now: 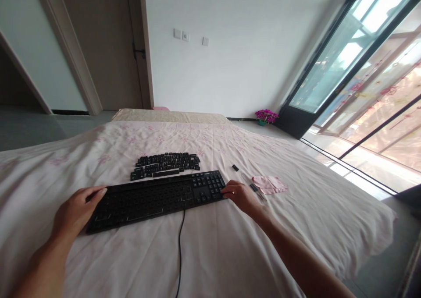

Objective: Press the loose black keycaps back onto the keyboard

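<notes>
A black computer keyboard (144,201) lies across the pale bedsheet, its cable (180,250) running toward me. Its main section has bare key sockets, while the number pad at the right end still carries keys. My left hand (79,206) grips the left end, thumb on top and fingers at the edge. At the right end, my right hand (238,193) has its fingers closed on the edge by the number pad. Just behind the keyboard sit loose black keycaps (167,162), laid out in rows, with a long space bar (166,173) in front.
Right of the keyboard lie a small black piece (235,168), another dark piece (253,187), thin sticks (261,196) and a pink cloth (269,185). The flowered sheet (329,201) drops off at the right. Beyond stand a potted purple plant (266,116), a door (101,44) and glass doors (362,83).
</notes>
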The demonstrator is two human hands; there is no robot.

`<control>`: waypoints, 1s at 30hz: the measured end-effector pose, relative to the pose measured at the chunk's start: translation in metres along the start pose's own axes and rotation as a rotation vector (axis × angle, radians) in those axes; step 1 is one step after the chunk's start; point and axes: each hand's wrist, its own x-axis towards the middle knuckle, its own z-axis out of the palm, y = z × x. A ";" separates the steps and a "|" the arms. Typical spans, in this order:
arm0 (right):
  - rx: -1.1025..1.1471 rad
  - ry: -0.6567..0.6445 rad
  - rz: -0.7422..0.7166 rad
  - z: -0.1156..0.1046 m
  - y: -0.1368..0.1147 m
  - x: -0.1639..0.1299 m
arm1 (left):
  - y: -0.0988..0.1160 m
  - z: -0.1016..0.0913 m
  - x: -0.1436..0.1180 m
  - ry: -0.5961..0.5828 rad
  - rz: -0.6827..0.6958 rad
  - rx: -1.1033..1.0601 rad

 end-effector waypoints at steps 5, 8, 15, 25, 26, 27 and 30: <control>-0.060 -0.016 -0.057 -0.001 -0.004 -0.002 | 0.005 -0.003 -0.001 -0.007 -0.050 0.013; -0.145 -0.021 -0.101 -0.001 -0.008 -0.003 | 0.005 -0.003 -0.001 -0.020 -0.051 0.017; -0.376 0.010 -0.111 0.011 -0.014 -0.021 | 0.006 -0.003 -0.002 -0.028 -0.077 0.000; -0.477 0.068 -0.030 0.022 -0.023 -0.042 | -0.001 0.001 0.002 -0.044 -0.070 -0.018; -0.462 0.073 -0.023 0.022 -0.023 -0.042 | -0.001 0.001 0.002 -0.041 -0.075 -0.016; -0.439 0.075 -0.020 0.021 -0.021 -0.042 | -0.001 0.001 0.002 -0.043 -0.080 -0.015; -0.302 0.080 -0.014 0.018 -0.010 -0.038 | 0.001 0.000 0.002 -0.070 -0.087 -0.019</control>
